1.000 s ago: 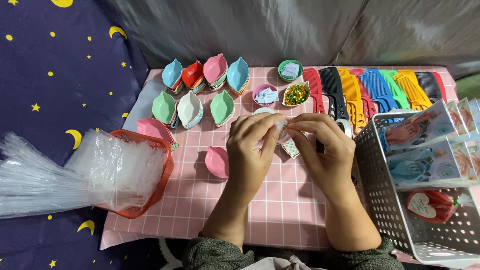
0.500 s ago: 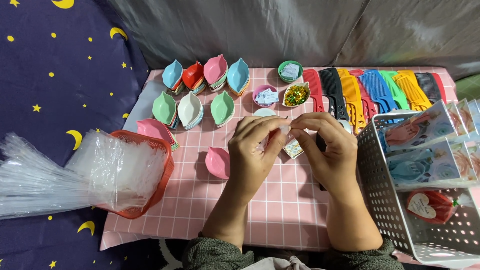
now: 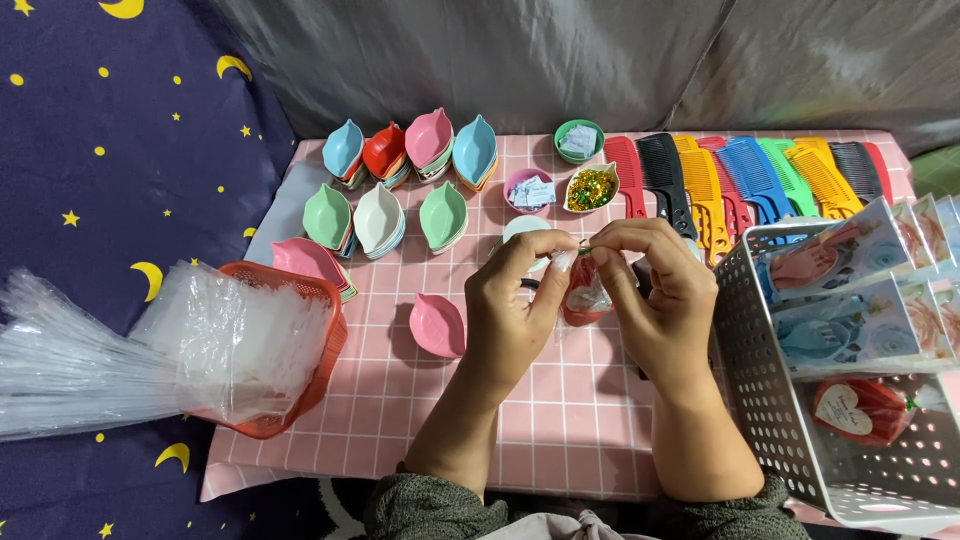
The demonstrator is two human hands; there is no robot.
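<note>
A pink checked tablecloth (image 3: 560, 440) is covering the table, bearing a red basket of clear plastic bags (image 3: 250, 350). The left hand (image 3: 510, 310) and right hand (image 3: 660, 300) are together pinching a small clear-wrapped red packet (image 3: 583, 295) above the cloth's middle.

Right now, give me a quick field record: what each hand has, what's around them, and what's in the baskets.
left hand: pinching the top of a small clear bag with a red item inside
right hand: pinching the same bag top, at a thin green tie
nearest dish: pink leaf-shaped dish, apart from the hands
behind: stacked leaf dishes, row of combs, small bowl of glitter
red basket: clear plastic bags
white basket: packed items
</note>
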